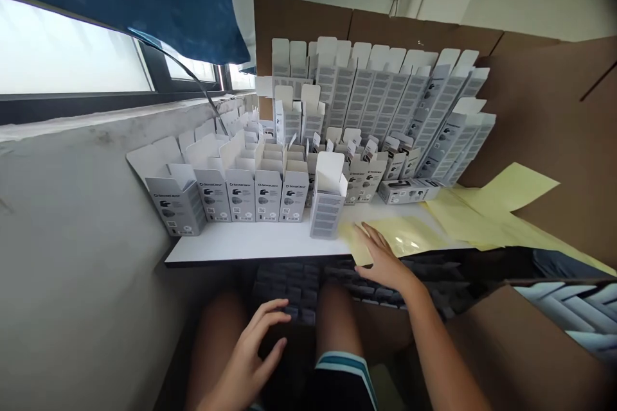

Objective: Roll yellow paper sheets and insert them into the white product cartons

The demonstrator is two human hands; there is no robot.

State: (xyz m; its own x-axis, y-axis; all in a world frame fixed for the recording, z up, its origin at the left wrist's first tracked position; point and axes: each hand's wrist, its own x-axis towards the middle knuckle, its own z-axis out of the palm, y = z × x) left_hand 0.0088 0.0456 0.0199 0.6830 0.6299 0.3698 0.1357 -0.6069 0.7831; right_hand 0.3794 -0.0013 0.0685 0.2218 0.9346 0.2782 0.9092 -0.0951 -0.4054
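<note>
My right hand [378, 257] reaches over the front edge of the white table [236, 243], fingers spread, at a yellow sheet [409, 236] with glossy spots. Whether its fingertips press on the sheet I cannot tell. Below the table edge, above my lap, my left hand [258, 347] hangs with fingers apart and nothing in it. One small carton [326, 209] with its top flap up stands near the table's front, just left of my right hand. A row of similar open cartons [242, 196] is lined up to its left.
Tall stacks of open cartons [380, 93] rise at the back against a brown cardboard wall [303, 13]. A closed carton [409, 191] lies flat near more yellow sheets [486, 212]. A large cardboard box [520, 340] with flat pieces stands at lower right; a wall [81, 205] borders the left.
</note>
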